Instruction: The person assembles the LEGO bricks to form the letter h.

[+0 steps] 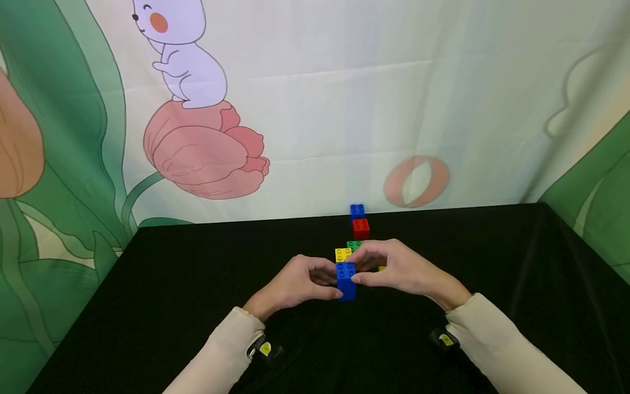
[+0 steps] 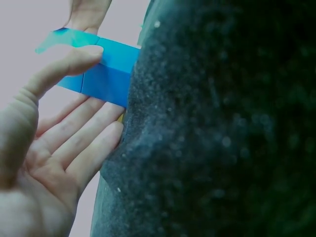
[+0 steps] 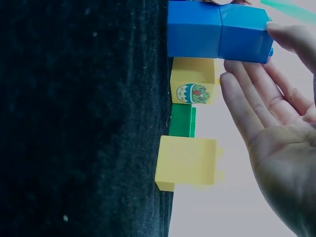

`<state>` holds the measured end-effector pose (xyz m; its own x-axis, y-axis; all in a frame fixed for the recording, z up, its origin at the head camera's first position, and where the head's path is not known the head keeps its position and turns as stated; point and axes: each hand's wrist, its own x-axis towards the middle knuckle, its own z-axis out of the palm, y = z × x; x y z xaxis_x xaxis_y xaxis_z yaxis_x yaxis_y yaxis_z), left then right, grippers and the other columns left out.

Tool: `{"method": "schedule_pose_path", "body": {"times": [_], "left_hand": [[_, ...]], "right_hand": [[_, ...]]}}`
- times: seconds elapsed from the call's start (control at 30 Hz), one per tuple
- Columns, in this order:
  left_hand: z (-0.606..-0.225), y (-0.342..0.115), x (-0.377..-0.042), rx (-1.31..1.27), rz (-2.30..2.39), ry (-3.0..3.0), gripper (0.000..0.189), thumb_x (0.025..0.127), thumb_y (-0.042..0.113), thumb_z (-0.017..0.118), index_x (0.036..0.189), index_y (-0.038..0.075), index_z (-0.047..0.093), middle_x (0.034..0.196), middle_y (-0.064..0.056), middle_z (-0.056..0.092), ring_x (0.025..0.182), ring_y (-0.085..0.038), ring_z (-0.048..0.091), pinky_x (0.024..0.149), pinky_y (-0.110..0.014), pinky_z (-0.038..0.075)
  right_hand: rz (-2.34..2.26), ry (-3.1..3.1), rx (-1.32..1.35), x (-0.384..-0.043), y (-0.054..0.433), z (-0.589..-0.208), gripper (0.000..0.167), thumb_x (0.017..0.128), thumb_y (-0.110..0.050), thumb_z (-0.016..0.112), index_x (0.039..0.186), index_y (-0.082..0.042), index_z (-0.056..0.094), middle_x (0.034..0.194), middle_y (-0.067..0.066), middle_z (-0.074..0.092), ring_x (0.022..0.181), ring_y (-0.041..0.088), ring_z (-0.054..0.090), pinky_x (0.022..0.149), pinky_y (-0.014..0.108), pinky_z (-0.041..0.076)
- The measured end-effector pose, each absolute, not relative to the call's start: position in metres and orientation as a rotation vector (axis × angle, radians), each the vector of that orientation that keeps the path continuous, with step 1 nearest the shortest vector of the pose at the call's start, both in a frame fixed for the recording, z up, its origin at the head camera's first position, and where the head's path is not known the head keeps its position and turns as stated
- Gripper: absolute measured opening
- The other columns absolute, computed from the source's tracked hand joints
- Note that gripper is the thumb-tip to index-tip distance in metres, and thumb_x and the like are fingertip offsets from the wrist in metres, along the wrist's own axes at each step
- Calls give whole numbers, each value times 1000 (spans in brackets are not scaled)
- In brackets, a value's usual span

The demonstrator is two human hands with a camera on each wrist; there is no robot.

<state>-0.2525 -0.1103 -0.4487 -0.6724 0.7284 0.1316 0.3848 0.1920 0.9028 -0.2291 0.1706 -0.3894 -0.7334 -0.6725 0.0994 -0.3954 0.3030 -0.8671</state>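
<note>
Two blue toy bricks stand stacked upright on the black cloth, the upper brick (image 1: pixel 346 270) flush on the lower brick (image 1: pixel 347 291). My left hand (image 1: pixel 301 284) holds the stack from the left, its thumb by the seam and its fingers on the far side. From the right, my right hand (image 1: pixel 401 268) pinches the upper brick near its top, thumb in front. In the right wrist view a yellow brick (image 3: pixel 193 81) with a printed picture sits close behind the stack. A green brick (image 3: pixel 181 120) and a plain yellow brick (image 3: pixel 186 160) stand further along.
Behind the hands a red brick (image 1: pixel 361 229) and another blue brick (image 1: pixel 357 210) stand towards the table's back edge. The right hand mostly hides the plain yellow brick in the head view. A printed curtain (image 1: pixel 315 109) hangs behind the black-covered table (image 1: pixel 197 306).
</note>
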Motion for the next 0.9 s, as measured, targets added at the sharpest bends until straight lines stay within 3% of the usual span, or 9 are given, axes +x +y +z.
{"method": "schedule_pose_path", "body": {"times": [0.17, 0.43, 0.9], "left_hand": [[-456, -111, -255, 1078, 1455, 2174, 36, 97, 24, 81, 127, 6, 72, 119, -5, 77, 108, -20, 74, 94, -36, 61], [-423, -103, -232, 953, 1445, 2222, 32, 94, 10, 81, 124, 2, 73, 117, -6, 77, 108, -18, 74, 96, -32, 59], [-419, -103, -232, 932, 1515, 2192, 32, 93, 6, 82, 123, 1, 73, 116, -8, 78, 105, -18, 75, 93, -31, 60]], "right_hand": [[-1378, 2309, -953, -228, 170, -390, 31, 98, -18, 76, 127, -9, 69, 124, 6, 71, 113, 23, 70, 104, 55, 53], [-1360, 2336, -929, -226, 172, -387, 33, 99, -19, 76, 129, -8, 69, 126, 7, 72, 114, 24, 71, 104, 56, 53], [-1351, 2351, -949, -227, 174, -383, 33, 100, -22, 74, 130, -9, 69, 124, 4, 73, 119, 26, 68, 106, 58, 51]]}}
